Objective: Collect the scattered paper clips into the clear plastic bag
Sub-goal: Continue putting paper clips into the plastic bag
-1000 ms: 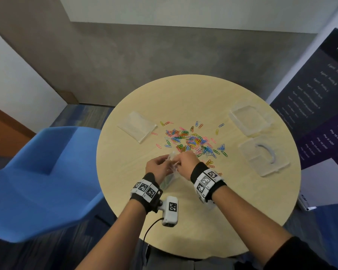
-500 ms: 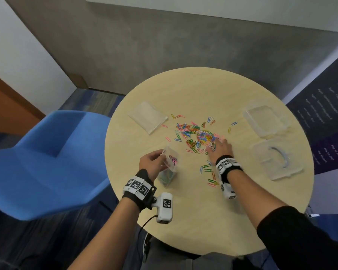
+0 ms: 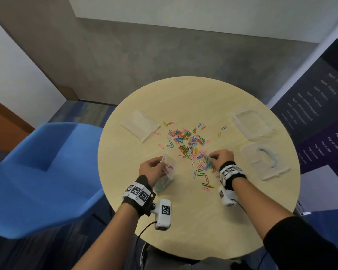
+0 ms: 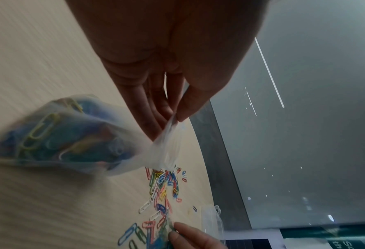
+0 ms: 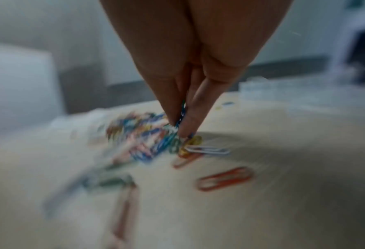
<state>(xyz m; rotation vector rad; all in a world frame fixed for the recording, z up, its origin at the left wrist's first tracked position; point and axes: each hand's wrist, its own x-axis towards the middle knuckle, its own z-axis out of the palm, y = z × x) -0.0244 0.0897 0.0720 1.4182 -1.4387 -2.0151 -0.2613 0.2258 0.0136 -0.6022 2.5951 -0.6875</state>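
Head view, lower centre: the left hand (image 3: 151, 168) pinches the rim of the clear plastic bag (image 3: 167, 172), thin crinkly film already lumpy with clips. Half a second ago the right hand (image 3: 221, 157) reached higher into the pile; now it has drawn nearer, fingertips (image 5: 172, 118) closed on several glossy wire paper clips (image 3: 189, 143), so another drop-in seems near. Farther off lie a spare flat bag (image 3: 140, 125) and rigid clear trays (image 3: 251, 122).

Head view overhead; 2 wrist views close, sharing paper clips (image 3: 189, 141).

Glossy coloured paper clips (image 3: 189, 141) lie on a matt pale wood-grain table (image 3: 183, 98); the bag (image 4: 70, 134) is cloudy-clear plastic.
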